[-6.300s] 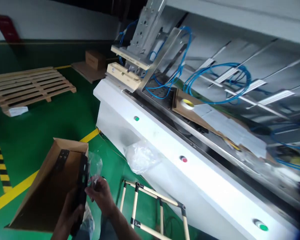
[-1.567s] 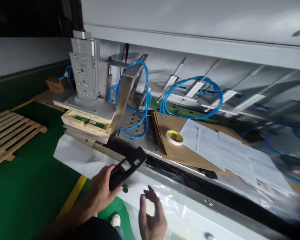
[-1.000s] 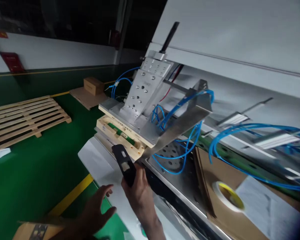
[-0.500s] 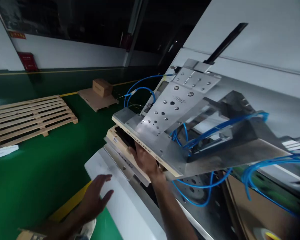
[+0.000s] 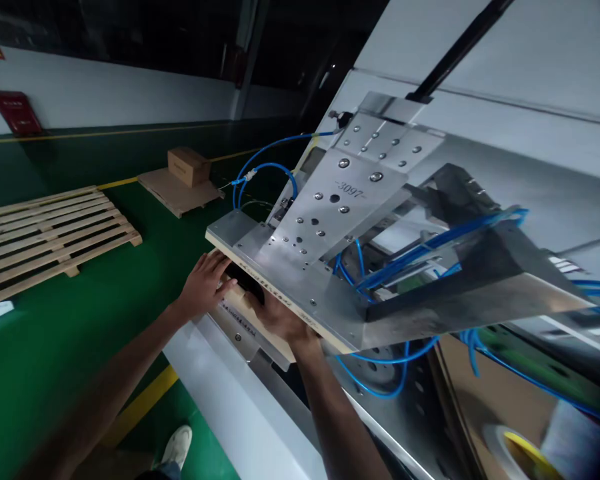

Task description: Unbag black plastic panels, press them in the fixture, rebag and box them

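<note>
A metal machine head marked 3097 carries an upper plate with a cream edge. Beneath it lies a cream lower block, with a dark gap between the two. My left hand rests at the far left end of the lower block, fingers apart and reaching over its edge. Inside the gap is my right hand, reaching in from the front; the upper plate hides part of its fingers, and whether it holds anything does not show.
Blue air hoses loop below and right of the head. A roll of tape lies at lower right. Wooden pallet, cardboard box and red box stand on the green floor at left.
My left hand has moved up and forward from beside the machine onto the block's left end. My right hand stays in the gap. The view has shifted slightly.
</note>
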The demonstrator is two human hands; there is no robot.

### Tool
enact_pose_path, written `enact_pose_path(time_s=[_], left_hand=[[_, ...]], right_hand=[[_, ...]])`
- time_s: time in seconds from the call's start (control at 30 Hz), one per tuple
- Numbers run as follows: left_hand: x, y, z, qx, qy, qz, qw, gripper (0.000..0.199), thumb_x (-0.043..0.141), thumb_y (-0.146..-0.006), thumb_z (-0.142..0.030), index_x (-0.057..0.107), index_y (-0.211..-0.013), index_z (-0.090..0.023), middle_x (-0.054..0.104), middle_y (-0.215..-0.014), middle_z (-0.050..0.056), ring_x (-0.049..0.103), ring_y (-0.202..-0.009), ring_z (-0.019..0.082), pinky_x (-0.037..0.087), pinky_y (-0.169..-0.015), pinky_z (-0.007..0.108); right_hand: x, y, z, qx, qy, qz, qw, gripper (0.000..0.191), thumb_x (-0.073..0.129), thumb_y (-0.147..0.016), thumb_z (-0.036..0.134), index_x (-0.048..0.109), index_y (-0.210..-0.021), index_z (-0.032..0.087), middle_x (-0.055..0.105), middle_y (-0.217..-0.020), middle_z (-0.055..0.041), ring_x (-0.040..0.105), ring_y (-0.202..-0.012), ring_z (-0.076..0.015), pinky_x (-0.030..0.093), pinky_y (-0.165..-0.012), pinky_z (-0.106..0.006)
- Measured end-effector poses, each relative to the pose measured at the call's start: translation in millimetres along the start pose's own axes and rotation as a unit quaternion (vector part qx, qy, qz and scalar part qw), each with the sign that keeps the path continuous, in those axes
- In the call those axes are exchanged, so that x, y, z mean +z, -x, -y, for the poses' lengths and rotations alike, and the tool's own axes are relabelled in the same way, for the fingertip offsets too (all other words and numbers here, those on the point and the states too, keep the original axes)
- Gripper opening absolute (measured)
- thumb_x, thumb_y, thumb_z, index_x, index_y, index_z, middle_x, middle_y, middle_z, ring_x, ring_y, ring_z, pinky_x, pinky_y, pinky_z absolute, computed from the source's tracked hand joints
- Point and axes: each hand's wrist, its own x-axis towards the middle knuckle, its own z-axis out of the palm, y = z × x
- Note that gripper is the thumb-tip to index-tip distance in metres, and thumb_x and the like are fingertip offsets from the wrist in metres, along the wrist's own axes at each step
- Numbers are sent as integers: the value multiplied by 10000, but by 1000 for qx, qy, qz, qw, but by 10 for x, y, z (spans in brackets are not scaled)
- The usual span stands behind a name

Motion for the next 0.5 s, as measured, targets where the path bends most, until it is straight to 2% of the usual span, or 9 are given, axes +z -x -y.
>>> enact_pose_path(time_s=[0.23, 0.4, 0.5], left_hand=[[91, 72, 89, 29, -62, -4, 998, 518, 416, -1104, -454, 623, -1463, -143, 646, -1511, 160, 560, -1464, 324, 351, -1309, 540], [83, 64, 95, 37, -66, 3, 997, 486, 418, -1102, -422, 658, -1434, -161, 659, -1498, 151, 574, -1452, 319, 333, -1320, 555], [77, 57, 96, 41, -63, 4, 997, 479, 420, -1101, -411, 682, -1411, -157, 672, -1479, 157, 576, -1452, 326, 341, -1314, 575]], right_hand=[[152, 125, 96, -17, -20, 33, 999, 470, 494, -1062, 331, 603, -1495, 185, 742, -1344, -149, 698, -1237, -337, 531, -1134, -496], [73, 174, 160, -17, -19, 46, 999, 482, 388, -1106, 325, 595, -1492, 126, 750, -1318, -168, 714, -1208, -304, 547, -1111, -448], [-7, 272, 216, 15, 0, 32, 999, 465, 411, -1112, 383, 620, -1460, 155, 760, -1281, -159, 719, -1171, -306, 558, -1064, -438]])
